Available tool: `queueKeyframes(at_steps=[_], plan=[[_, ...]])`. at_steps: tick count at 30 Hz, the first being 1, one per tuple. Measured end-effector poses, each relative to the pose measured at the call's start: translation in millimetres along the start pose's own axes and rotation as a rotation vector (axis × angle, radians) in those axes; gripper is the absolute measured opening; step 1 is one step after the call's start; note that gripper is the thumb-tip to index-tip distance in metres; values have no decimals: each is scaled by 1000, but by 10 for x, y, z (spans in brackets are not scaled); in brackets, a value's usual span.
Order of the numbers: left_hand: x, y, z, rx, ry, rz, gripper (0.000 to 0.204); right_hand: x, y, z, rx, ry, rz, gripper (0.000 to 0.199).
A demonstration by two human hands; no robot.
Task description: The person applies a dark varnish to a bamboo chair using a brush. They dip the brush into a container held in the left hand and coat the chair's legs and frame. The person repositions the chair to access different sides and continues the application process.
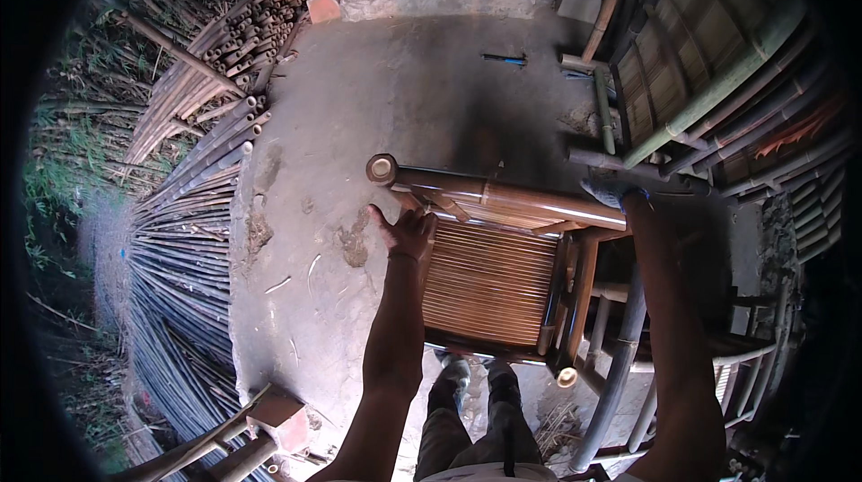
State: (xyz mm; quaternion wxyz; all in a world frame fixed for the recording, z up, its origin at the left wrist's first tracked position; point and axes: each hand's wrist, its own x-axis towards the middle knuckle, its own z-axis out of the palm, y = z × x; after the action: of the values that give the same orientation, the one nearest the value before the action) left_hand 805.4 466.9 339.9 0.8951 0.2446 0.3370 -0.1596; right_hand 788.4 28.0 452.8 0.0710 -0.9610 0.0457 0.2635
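A varnished brown bamboo chair (489, 284) with a slatted seat stands in front of me, just beyond my feet. A thick bamboo rail (521, 198) runs along its far side. My left hand (410, 232) is at the chair's left side, below the rail's round end. Its thumb is stretched away from the fingers, which rest against the frame. Out at the rail's right end is my right hand (632, 198). Something grey-blue, like a cloth or glove (603, 190), covers its fingers, so their grip is hidden.
Bamboo poles (189, 240) lie stacked along the left edge of the concrete floor (359, 87). A dark bamboo frame (620, 365) stands close on the right. Bamboo panels (700, 42) lean at the far right. A small blue-and-black tool (505, 59) lies on the floor ahead.
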Motion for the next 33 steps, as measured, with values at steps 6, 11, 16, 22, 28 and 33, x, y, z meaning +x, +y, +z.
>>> queueKeyframes(at_steps=[6,11,16,22,28,33], plan=[[119,-4,103,-131,-72,-31,121,-270,-52,-114,43,-78,35,64],[62,-166,-2,-235,-241,-188,118,-733,-13,-139,104,-153,62,71],[177,163,-129,-150,-166,-201,130,-990,-608,-409,42,-278,200,74],[416,373,98,-24,128,-191,117,-1122,-770,-388,79,-182,205,87],[330,580,-166,-22,58,-82,106,-994,-767,-386,70,-285,243,89],[-188,637,-167,-186,50,10,107,-1017,-795,-473,77,-350,269,84]])
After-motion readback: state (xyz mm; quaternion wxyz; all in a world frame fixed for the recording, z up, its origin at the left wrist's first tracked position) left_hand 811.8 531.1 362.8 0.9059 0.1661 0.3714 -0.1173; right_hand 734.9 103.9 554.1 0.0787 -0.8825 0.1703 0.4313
